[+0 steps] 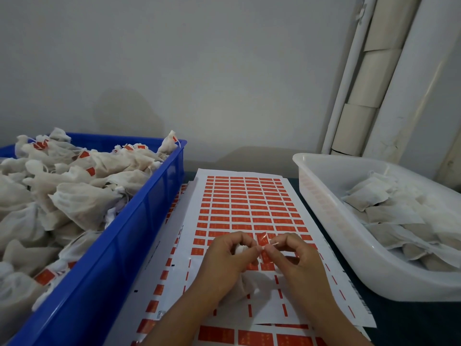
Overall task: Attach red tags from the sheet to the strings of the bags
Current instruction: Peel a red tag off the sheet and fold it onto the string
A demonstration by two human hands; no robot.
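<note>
Now mid-attach, near centre over sheet (249,203) | left hand (228,255) grips bag (240,249), pinches string; right hand (290,255) pinches red tag (262,238) | tag light, flimsy, sticky: hold by edge.

Plain grey wall (199,58) in dim light, white pipes (349,78) in the right corner.

Two bare hands and forearms are being shown from the head view, the left hand (225,255) and the right hand (290,255). No sleeves, gloves, rings, watches or bands are being worn on the parts in view. Short, unpainted fingernails are being displayed on the fingertips (258,248).
</note>
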